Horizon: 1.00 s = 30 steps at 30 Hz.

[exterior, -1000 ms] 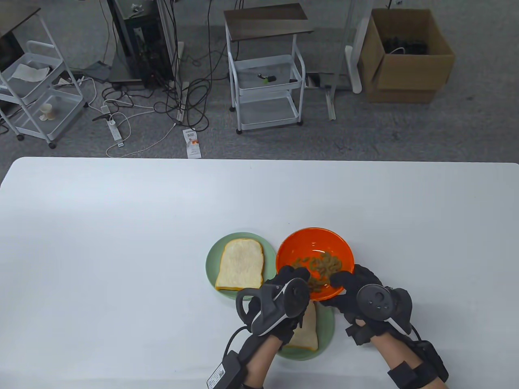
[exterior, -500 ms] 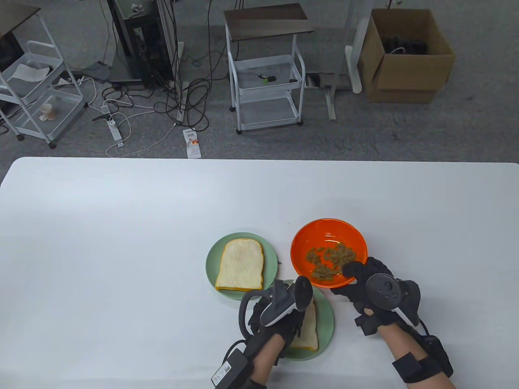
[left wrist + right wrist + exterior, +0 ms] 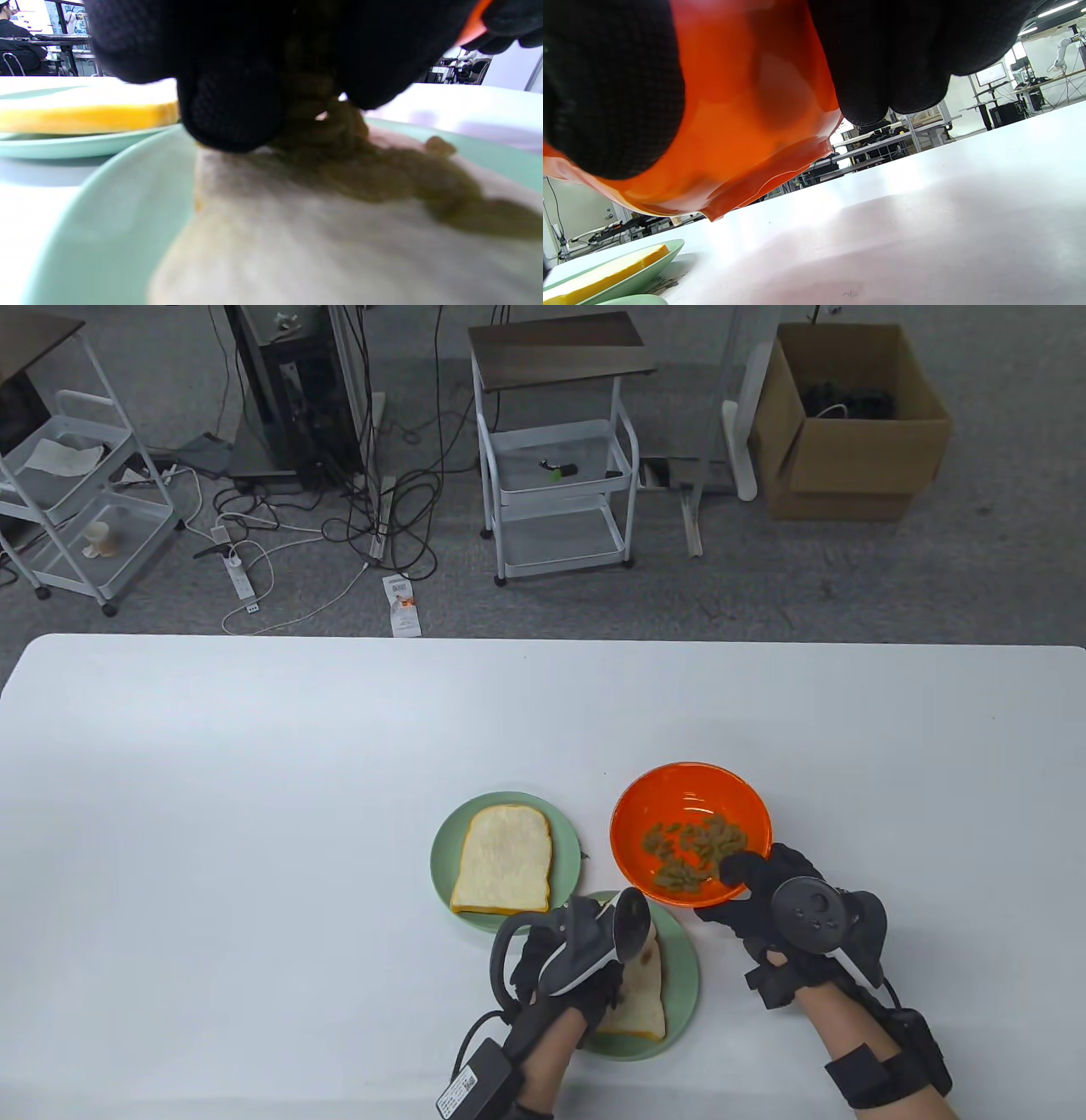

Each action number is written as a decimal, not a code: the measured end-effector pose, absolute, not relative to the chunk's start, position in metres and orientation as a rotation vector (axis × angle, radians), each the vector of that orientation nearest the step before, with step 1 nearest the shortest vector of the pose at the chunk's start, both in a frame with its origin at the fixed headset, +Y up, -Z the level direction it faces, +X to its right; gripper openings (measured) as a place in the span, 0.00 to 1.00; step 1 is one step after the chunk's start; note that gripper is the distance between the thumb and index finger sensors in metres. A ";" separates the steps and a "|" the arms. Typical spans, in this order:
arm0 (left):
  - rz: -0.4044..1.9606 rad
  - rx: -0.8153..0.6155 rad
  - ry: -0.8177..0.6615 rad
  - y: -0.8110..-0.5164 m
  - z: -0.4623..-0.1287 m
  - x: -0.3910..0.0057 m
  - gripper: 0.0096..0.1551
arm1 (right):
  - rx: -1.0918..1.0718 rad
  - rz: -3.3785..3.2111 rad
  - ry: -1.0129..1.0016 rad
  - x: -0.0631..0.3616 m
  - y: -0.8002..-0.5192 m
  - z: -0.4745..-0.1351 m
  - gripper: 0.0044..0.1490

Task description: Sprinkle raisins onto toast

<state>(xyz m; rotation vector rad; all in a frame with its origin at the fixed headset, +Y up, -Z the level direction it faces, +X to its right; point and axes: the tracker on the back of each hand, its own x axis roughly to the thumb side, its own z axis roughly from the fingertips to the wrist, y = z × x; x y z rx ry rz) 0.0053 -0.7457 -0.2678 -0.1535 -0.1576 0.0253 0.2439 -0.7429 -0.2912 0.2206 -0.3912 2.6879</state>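
Note:
An orange bowl (image 3: 691, 802) with raisins (image 3: 691, 853) is gripped at its near rim by my right hand (image 3: 747, 891). In the right wrist view the bowl (image 3: 746, 106) hangs a little above the table, tilted. My left hand (image 3: 585, 976) hovers over the near toast (image 3: 640, 1001) on the near green plate (image 3: 683, 976). In the left wrist view its fingers (image 3: 229, 106) pinch a clump of raisins just above that toast (image 3: 297, 237), and raisins (image 3: 382, 178) lie on it. A second, bare toast (image 3: 502, 858) sits on the far green plate (image 3: 441, 848).
The white table (image 3: 254, 814) stretches left and back from the plates. The two green plates touch or nearly touch. Beyond the table's far edge are carts, cables and a cardboard box (image 3: 848, 424) on the floor.
My right hand carried the bowl right and back, off the near plate. My left hand drew back from the bowl with raisins and came down over the near toast.

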 end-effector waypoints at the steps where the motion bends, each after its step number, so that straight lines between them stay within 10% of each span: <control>1: 0.024 -0.170 -0.160 -0.746 -0.267 0.005 0.26 | 0.220 2.686 -0.391 0.244 -0.743 -0.291 0.43; 24: 0.161 -0.304 -0.283 -0.751 -0.268 0.005 0.29 | 0.269 2.674 -0.384 0.242 -0.742 -0.288 0.43; 30: 0.039 -0.093 -0.210 -0.750 -0.269 0.005 0.29 | 0.279 2.674 -0.386 0.242 -0.742 -0.287 0.43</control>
